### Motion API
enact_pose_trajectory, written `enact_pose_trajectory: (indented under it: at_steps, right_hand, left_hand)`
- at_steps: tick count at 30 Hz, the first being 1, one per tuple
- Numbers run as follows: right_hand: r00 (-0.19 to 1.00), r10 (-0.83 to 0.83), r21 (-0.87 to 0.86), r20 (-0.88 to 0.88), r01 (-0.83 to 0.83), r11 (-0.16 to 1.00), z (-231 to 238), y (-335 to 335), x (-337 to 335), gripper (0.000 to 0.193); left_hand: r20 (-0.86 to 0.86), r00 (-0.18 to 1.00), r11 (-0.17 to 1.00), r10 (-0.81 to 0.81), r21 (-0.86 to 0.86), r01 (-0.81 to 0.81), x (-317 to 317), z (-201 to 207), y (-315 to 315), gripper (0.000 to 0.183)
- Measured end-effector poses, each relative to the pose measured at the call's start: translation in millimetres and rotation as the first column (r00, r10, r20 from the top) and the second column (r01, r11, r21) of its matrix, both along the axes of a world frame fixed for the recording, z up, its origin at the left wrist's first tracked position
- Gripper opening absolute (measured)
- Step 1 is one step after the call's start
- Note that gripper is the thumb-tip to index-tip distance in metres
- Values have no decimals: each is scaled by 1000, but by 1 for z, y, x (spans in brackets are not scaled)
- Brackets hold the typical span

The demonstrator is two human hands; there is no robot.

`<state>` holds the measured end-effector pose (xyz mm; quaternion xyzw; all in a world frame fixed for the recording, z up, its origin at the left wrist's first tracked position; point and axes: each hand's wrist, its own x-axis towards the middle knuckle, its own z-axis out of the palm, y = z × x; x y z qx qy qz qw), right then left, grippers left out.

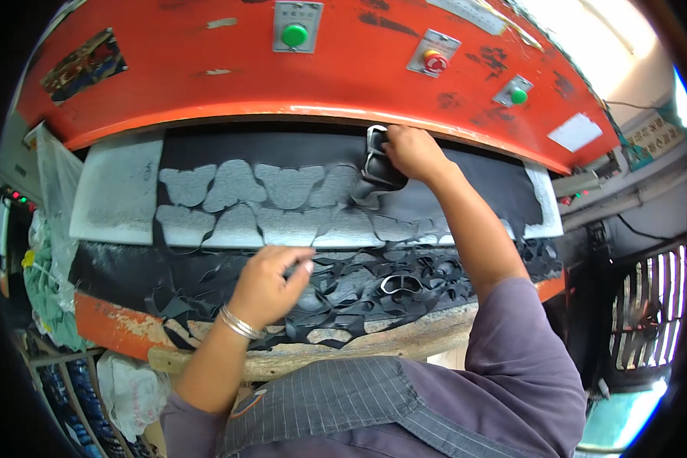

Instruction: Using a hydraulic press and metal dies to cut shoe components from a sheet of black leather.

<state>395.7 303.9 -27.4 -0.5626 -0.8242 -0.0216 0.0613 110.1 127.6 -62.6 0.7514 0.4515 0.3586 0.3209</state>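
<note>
Currently, right hand (416, 156) closed on a cutting die (375, 159), a narrow metal-edged frame; fingers at its right side, thumb hidden from this angle. Die sits at the grip's left, over the black sheet (263, 145). Whether its lower edge touches the sheet: cannot tell, partly blurred there.

Just beyond the grip, the front lip of a red press (229, 72). On its face: green button (295, 34) far-left of the grip, red knob (435, 62) almost straight beyond it, second green button (519, 96) beyond and to the right.

Left of the grip, two rows of rounded grey shapes (286, 185) edged by thin black strips. Uncut black to the grip's right, passing under the forearm. Pale board (114, 195) beneath the sheet, bare well left of the grip.

Left hand (271, 282) lower and left of the right one, near the board's close edge; thumb and forefinger parted, nothing seen between them. Contact with the strips below: cannot tell. Metal bangles (240, 324) at that wrist.

Nearer the body than the right-hand grip: tangled black offcuts (343, 286), with a second die (401, 285) lying among them, right of the left hand.
</note>
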Motion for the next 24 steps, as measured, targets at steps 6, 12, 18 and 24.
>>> enact_pose_trajectory:
  at_steps: [6,12,18,24]
  right_hand:
    - [561,-652,-474,-509,450,757,-45,-44,47,24]
    - [552,-584,-285,-595,534,796,-81,-83,43,51]
    - [891,-211,160,-402,295,942,-99,-98,44,82]
    - [907,-116,317,-405,258,913,-103,-106,36,69]
  left_hand:
    - [19,1000,983,-17,-183,20,62,-25,84,51]
    - [-196,980,999,41,34,-35,116,-81,110,74]
    - [-193,981,996,11,91,6,121,-72,113,77]
    - [-249,968,996,-12,83,33,112,-72,107,77]
